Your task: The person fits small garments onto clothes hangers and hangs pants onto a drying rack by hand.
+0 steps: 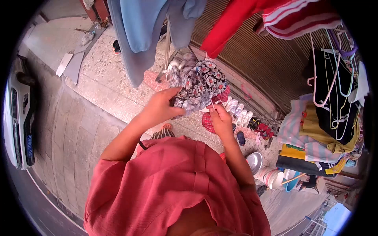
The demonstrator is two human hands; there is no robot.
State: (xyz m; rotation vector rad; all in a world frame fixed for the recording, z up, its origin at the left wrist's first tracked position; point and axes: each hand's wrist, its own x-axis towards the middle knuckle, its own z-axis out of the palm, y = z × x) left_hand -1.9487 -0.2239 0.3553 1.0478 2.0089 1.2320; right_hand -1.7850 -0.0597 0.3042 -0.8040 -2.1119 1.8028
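Observation:
Bunched in front of me is a black floral cloth point(204, 78) with white and red flowers, and grey-white patterned fabric point(193, 103) lies against its near side. My left hand point(161, 105) grips the left edge of the grey-white fabric between thumb and fingers. On the right, my right hand point(221, 119) is closed in a pinch on a thin white strip point(213, 103) that runs up to the fabric; whether it is a cord or part of a hanger I cannot tell. A red checked cloth point(208, 122) shows just left of my right hand.
Blue trousers point(141, 27) and a red garment point(232, 23) hang overhead. Several shoes point(244, 117) line the shutter wall. Right stand hangers point(327, 78), folded clothes point(303, 133), a metal basin point(254, 162) and a bucket point(273, 177). A white car point(17, 118) is at left.

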